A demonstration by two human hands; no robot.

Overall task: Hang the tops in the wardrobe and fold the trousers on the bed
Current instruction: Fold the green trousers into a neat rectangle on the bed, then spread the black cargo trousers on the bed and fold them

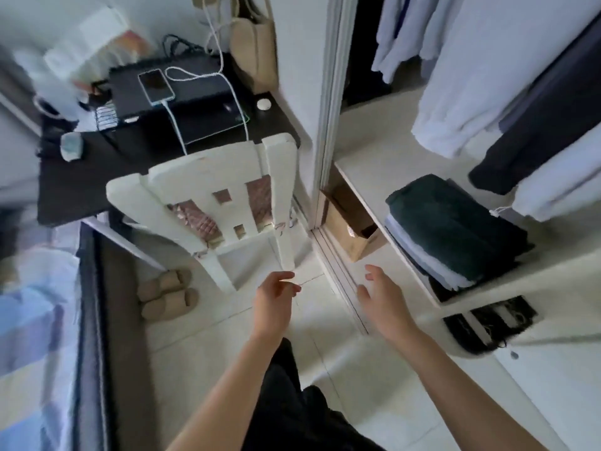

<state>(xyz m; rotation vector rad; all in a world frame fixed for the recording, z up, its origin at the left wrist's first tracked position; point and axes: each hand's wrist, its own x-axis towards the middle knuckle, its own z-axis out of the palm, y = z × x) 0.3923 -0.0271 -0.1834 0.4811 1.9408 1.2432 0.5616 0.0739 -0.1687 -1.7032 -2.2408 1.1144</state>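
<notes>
The wardrobe [328, 92] stands open on the right. Several light and dark tops [481, 76] hang inside it. A stack of folded clothes [455, 232] with a dark green piece on top lies on its white shelf [553, 265]. The bed [35, 320] with a blue and white checked cover fills the left edge. My left hand [274, 301] hangs over the floor in front of the chair, fingers loosely curled, holding nothing. My right hand [382, 297] hovers near the wardrobe's sliding track, fingers relaxed and empty.
A white chair [208, 183] with a pink cushion stands ahead at a dark desk [74, 190] that carries a laptop and a charging phone [155, 86]. Beige slippers [167, 297] lie by the bed. A cardboard box [351, 232] sits on the wardrobe floor.
</notes>
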